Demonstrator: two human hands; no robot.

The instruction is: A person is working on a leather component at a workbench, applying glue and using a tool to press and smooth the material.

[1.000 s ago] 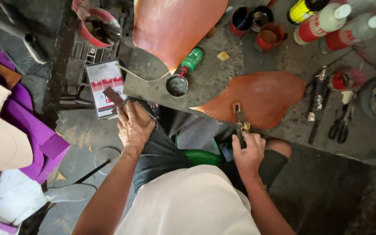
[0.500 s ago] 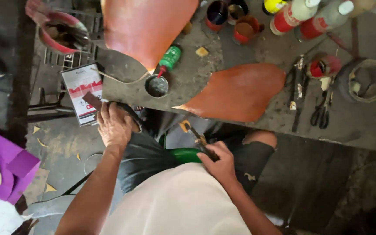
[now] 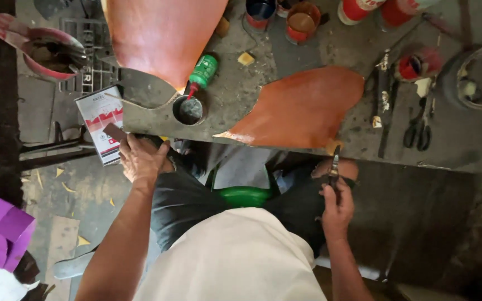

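Fingers of the right hand (image 3: 337, 207) are curled round the grip of a slim dark tool (image 3: 335, 166), most likely a small knife or awl, whose tip points up toward the near edge of the smaller leather piece (image 3: 302, 107); that piece lies flat on the workbench (image 3: 464, 150) with its pointed end overhanging the edge above the knees. Fingers of the left hand (image 3: 141, 159) pinch a small dark brown scrap (image 3: 114, 132) at the bench edge, just beside a red-and-white tin (image 3: 100, 121) and close below a round open can (image 3: 188, 110). A larger leather sheet (image 3: 163, 33) lies farther back, with a green bottle (image 3: 201, 72) on its side between the two pieces. Judged from this layout, good practice is to keep the tool tip pointed away from the thighs and away from the other hand while it is carried at lap level. Bring the scrap fully onto the bench before working it, since a piece held in the air gives no support. Keep the open can away from the elbow path; it sits close enough to the edge to tip. Scissors (image 3: 418, 129) and other tools (image 3: 382, 95) rest well apart to the right.
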